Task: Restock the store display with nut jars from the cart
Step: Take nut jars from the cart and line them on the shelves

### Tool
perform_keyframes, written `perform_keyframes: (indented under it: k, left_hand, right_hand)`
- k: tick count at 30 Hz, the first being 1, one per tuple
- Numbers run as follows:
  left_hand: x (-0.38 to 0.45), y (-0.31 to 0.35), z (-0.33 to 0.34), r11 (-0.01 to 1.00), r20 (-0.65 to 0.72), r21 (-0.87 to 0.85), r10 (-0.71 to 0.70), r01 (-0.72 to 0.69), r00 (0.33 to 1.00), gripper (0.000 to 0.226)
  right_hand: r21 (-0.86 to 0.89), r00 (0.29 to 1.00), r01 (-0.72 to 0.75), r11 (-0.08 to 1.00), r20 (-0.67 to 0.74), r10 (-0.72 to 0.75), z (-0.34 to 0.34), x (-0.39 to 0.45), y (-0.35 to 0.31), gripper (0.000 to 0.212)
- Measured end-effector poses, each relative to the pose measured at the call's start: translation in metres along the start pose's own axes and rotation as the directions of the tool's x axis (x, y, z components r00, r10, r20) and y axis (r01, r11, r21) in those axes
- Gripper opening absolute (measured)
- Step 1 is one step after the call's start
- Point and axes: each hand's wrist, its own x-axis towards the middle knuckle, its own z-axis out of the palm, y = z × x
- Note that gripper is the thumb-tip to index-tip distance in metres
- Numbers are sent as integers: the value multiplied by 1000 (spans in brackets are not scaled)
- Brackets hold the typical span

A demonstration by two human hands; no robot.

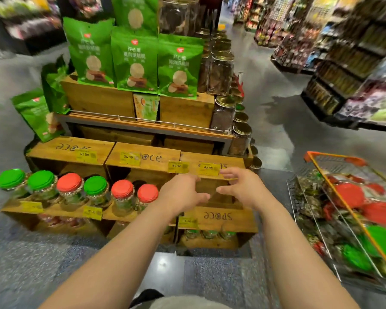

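I count six nut jars [76, 192] on the lower display shelf [54, 210]: three green-lidded, three red-lidded. My left hand [183, 194] and right hand [243, 188] reach out side by side over the bare crate [210, 188], fingers loose, holding nothing. More jars, blurred beyond counting, lie in the cart [348, 210] at right.

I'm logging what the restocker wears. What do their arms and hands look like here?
Both forearms are bare, with no sleeves in view. The left hand and right hand wear no gloves, and no watch, ring or wristband shows.
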Motion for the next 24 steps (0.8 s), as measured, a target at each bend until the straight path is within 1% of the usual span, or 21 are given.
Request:
perform_keyframes:
  k: [4,8,12,18,20,24]
  left_hand:
    - [-23,79,30,999,38,-35,38,-36,999,72]
    - [-39,151,54,994,63,-16,110,-110,992,70]
    - [-45,211,76,981,83,-10,196,-196,977,69]
    - [-37,290,112,952,159,12,301,-307,940,72]
    - [-30,313,121,936,179,16,342,-350,923,73]
    - [-9,356,140,909,218,4,406,-417,887,73]
  right_hand:
    - [15,998,-33,999,-50,33,-57,-58,50,62]
    - [-12,990,-93,996,-110,92,-101,-108,104,60]
    - [50,971,-163,985,-168,169,-139,-153,154,61]
    - [147,921,-244,959,-276,276,-182,-199,218,59]
    - [154,906,-270,950,-294,305,-195,-212,234,58]
    - [186,850,-331,925,-367,378,-218,-226,267,60]
